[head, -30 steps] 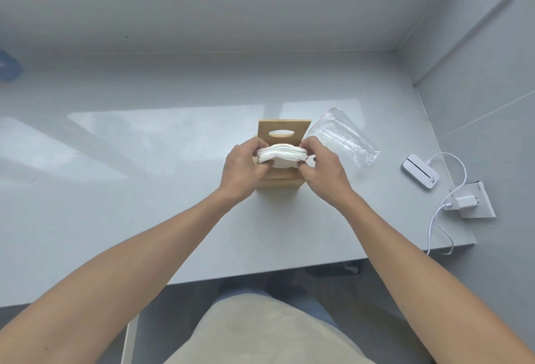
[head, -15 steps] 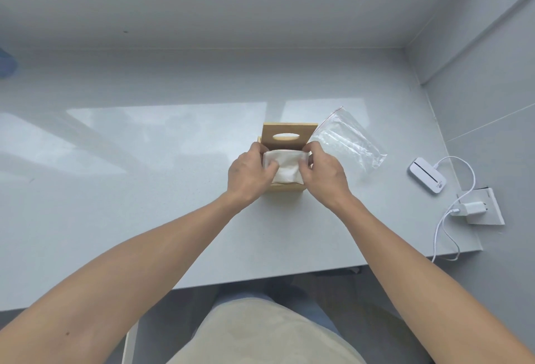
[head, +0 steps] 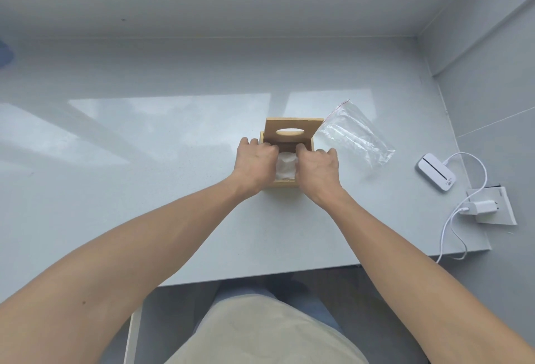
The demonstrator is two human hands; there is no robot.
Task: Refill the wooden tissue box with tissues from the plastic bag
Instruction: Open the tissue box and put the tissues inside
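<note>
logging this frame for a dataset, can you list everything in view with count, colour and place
wooden tissue box: one, light brown, middle of the table, hinged lid with an oval slot standing open at the back
tissues: one stack, white, inside the box between the hands
plastic bag: one, clear with a red strip at the top, looks empty, right of the box
small device: one, white, right edge of the table, cable attached
charger plug: one, white, in a socket plate near the table's right corner
table: one, pale grey, glossy
left hand: one, pressing the tissues down
right hand: one, pressing the tissues down
</note>
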